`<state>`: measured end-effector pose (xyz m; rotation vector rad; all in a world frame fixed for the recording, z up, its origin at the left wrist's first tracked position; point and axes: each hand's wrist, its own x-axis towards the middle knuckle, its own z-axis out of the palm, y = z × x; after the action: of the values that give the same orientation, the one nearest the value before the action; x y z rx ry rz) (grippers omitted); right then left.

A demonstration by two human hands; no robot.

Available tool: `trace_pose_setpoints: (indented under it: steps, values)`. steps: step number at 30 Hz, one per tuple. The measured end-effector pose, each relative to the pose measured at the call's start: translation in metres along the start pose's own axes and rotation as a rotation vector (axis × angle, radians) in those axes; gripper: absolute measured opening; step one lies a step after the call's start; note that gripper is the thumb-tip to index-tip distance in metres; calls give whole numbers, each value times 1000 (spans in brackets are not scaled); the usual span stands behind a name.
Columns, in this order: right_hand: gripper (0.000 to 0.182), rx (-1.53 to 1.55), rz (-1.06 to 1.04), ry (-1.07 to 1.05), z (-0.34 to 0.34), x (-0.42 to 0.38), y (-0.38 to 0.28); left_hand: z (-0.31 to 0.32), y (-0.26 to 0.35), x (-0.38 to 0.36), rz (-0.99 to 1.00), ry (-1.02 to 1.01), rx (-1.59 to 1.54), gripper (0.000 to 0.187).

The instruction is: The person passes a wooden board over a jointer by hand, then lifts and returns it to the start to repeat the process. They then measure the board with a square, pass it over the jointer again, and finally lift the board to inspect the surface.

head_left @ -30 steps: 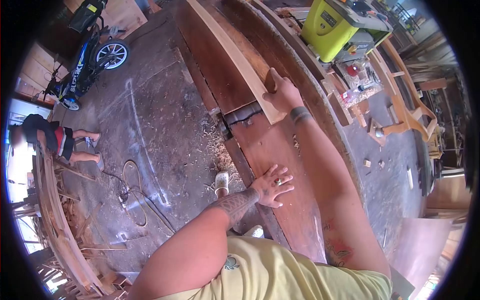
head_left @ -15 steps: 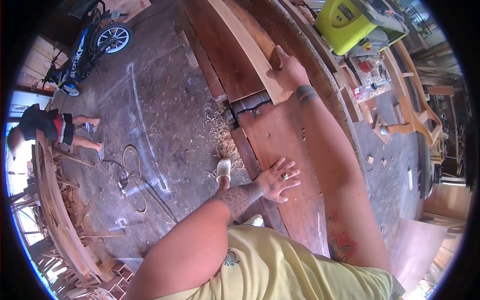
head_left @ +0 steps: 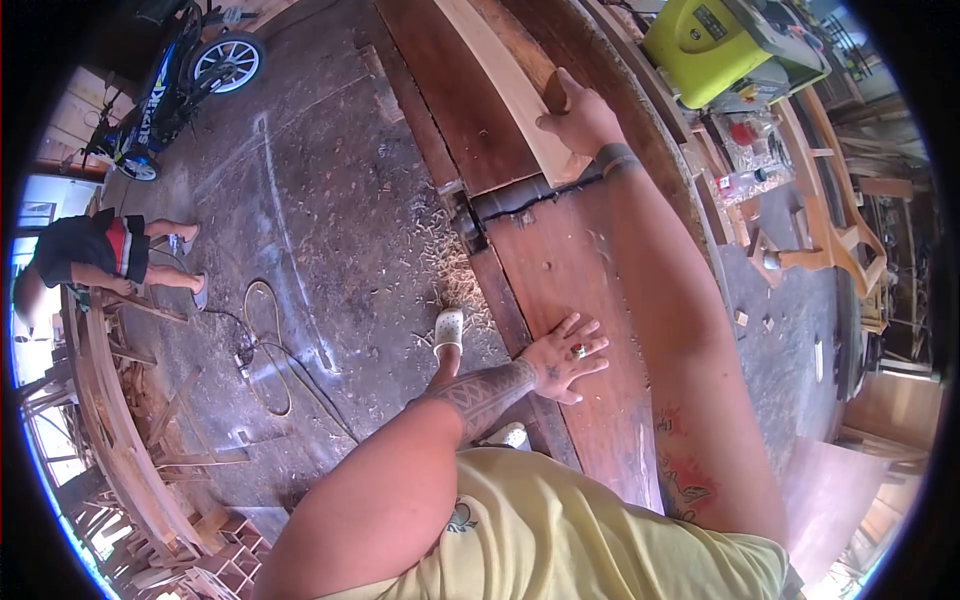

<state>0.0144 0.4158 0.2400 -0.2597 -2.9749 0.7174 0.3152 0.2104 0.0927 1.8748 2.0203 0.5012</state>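
Note:
My right hand (head_left: pixel 583 120) is closed on the near end of a long pale wooden board (head_left: pixel 510 90), thumb on the near side. The board lies lengthwise on the far reddish-brown bed (head_left: pixel 455 95) of a planer-like bench. A dark roller-like cutter (head_left: pixel 520 200) sits in the gap between the far bed and the near bed (head_left: pixel 560 270); the board's near end is just beyond it. My left hand (head_left: pixel 567 358), with a ring on one finger, rests flat on the near bed, fingers spread, holding nothing.
Wood shavings (head_left: pixel 455 260) lie on the floor left of the bench. A yellow-green machine (head_left: pixel 705 45) stands at upper right, near a wooden chair frame (head_left: pixel 830 220). Cable (head_left: pixel 262 345) loops on the floor. At left are another person (head_left: pixel 90 250), stacked timber (head_left: pixel 115 430) and a motorcycle (head_left: pixel 165 100).
The board has slid a little farther away along the bench, its near end passing off the cutter, with my right hand moving along. My left hand stays flat. The view has shifted slightly.

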Motion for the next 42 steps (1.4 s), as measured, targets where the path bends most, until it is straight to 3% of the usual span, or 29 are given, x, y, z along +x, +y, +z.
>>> trace_pose_setpoints:
  steps: [11,17,20,23,26,28,30,32,34,36,39,40,42]
  values:
    - [110,14,-22,4,16,52,-19,-2,2,-3,2,33,-61,96]
    - [131,-96,59,-129,24,58,-65,-17,2,1,6,-105,-26,100]
    - [130,-59,132,-195,35,46,-95,-45,3,-4,1,-200,-32,99]
    - [135,-50,131,-200,62,19,-136,-24,-7,-11,65,9,-164,79]
    - [133,-35,181,-260,71,-23,-203,-11,-32,-22,166,-31,-410,47]
    - [131,-2,190,-275,83,-52,-240,-2,-48,-63,210,258,-612,24]
    - [132,32,167,-283,104,-71,-260,-31,-59,-135,143,322,-501,23]
    - [132,85,167,-318,117,-99,-277,-44,-69,-216,-159,-25,-589,27]
    - [132,83,189,-313,120,-133,-290,-49,-79,-291,-516,-189,-715,38]
    - [134,126,207,-324,118,-163,-296,8,-93,-362,-804,89,-811,30]
    - [136,343,241,-373,101,-207,-278,80,-122,-414,-1063,321,-1254,30]
    - [137,460,255,-392,94,-219,-263,50,-102,-408,-1201,515,-1749,35]
    - [136,719,191,-367,108,-236,-227,18,-81,-387,-1315,619,-1789,45]
